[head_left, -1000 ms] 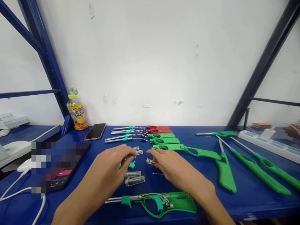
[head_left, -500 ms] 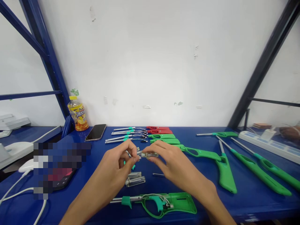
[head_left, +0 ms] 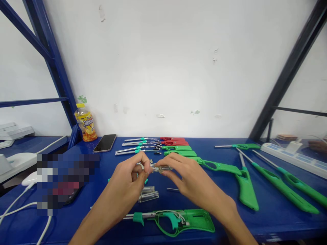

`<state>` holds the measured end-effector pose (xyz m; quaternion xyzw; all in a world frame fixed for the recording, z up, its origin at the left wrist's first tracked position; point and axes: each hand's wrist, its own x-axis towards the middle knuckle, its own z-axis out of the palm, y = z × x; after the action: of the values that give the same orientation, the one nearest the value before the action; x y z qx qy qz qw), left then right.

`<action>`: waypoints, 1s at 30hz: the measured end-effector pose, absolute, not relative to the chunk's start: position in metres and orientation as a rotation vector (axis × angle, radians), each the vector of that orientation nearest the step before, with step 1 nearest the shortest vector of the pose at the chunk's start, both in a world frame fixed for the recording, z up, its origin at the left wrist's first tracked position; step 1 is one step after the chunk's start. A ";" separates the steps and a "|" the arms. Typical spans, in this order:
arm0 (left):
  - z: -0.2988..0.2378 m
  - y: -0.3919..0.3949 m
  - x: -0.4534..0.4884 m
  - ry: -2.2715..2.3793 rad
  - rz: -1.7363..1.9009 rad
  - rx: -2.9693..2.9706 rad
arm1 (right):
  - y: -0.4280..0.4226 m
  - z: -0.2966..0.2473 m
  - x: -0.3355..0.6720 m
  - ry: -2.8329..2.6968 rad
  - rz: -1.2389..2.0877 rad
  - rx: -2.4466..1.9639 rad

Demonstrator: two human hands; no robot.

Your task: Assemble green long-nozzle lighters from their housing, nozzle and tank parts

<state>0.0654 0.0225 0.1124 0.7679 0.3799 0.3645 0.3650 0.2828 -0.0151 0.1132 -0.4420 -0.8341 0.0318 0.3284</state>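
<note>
Between thumb and fingers, my right hand (head_left: 182,170) grips a clear lighter fuel tank (head_left: 163,168), held sideways above the table. My left hand (head_left: 135,173) is closed in a pinch at the tank's left end; what sits between its fingertips is too small to make out. Just below lie more clear fuel tanks (head_left: 149,196), partly covered by my left hand. Nearest me is an opened green lighter half-shell (head_left: 199,221) with its metal tube, teal trigger and wires inside. A thin metal rod (head_left: 172,189) lies under my right hand.
Behind my hands are rows of metal tubes with wires (head_left: 133,144) and red shells (head_left: 173,143). Several green lighters (head_left: 247,189) lie at right, near a power strip (head_left: 293,156). At left stand a drink bottle (head_left: 86,124), a phone (head_left: 105,143) and white cables (head_left: 43,231).
My left fingertips have shifted slightly at the end of the fuel tank, which remains in my right hand. The view has moved a little; the things on the table lie as before.
</note>
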 end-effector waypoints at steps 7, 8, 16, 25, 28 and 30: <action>0.114 0.015 0.078 0.893 1.031 1.934 | -0.017 0.114 0.285 -2.215 0.062 -1.166; 0.115 0.014 0.079 0.886 1.048 1.929 | -0.018 0.114 0.285 -2.217 0.061 -1.164; 0.113 0.012 0.077 0.859 1.079 1.870 | -0.020 0.116 0.283 -2.242 0.144 -1.169; 0.100 0.017 0.082 0.830 1.057 1.777 | -0.019 0.116 0.286 -2.246 0.097 -1.161; 0.105 0.017 0.082 0.840 1.002 1.761 | -0.017 0.115 0.288 -2.212 0.029 -1.138; 0.113 0.019 0.075 0.881 0.951 1.784 | -0.015 0.114 0.291 -2.156 -0.015 -1.147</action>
<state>0.0748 0.0189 0.1134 0.7220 0.3566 0.3849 0.4510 0.2907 -0.0152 0.1144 -0.4414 -0.8293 -0.0059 0.3427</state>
